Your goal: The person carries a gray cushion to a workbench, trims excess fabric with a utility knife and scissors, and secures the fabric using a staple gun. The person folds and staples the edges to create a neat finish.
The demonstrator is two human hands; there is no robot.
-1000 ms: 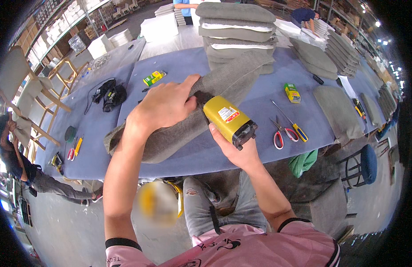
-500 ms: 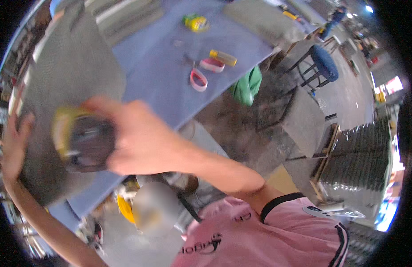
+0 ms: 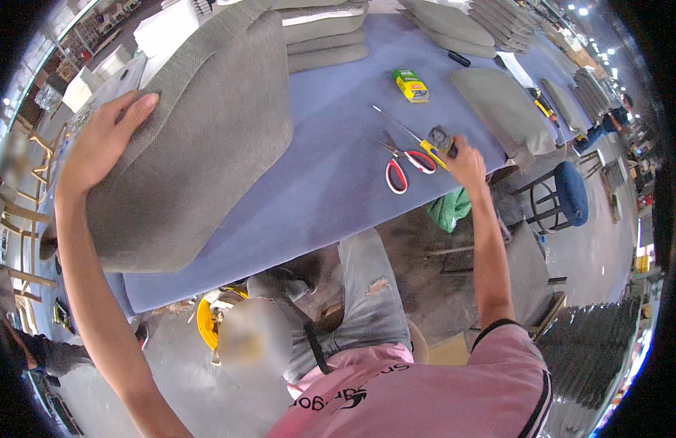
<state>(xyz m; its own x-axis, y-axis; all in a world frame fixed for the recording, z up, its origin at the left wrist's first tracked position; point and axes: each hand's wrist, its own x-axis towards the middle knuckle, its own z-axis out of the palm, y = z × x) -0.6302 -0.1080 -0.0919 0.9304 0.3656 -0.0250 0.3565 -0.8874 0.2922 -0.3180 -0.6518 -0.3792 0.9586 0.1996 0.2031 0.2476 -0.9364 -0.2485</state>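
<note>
Head view, single moment. Left hand (image 3: 108, 139) lies flat on the upper left edge of a large grey cushion (image 3: 199, 139); fingers (image 3: 137, 109) are spread and pressed onto the fabric, thumb side toward the edge, not curled round it as far as can be seen. Cushion stands tilted on the blue tabletop (image 3: 331, 168), its lower edge near the tabletop's front rim, its face stretching right of and below the left fingers. Right hand (image 3: 466, 162) is stretched far to the right, at the tabletop's front right rim; its fingers are closed round a small dark object (image 3: 442, 139), too small to identify. Touching or just beside those fingers, to their left: a screwdriver (image 3: 418, 142) with a yellow handle and a long thin shaft pointing up-left. Further left of the right fingers: red-handled scissors (image 3: 400, 166), lying flat, blades pointing up-left. Above the right fingers, well apart: a small yellow-and-green box (image 3: 411, 85). Up-right of them: a flat grey cushion pad (image 3: 502, 109). Behind the big cushion, a stack of folded grey cushions (image 3: 323, 33). Below the right fingers, past the rim: a green cloth (image 3: 447, 208) and a blue stool (image 3: 568, 193). Person wears a pink shirt and grey ripped jeans.
</note>
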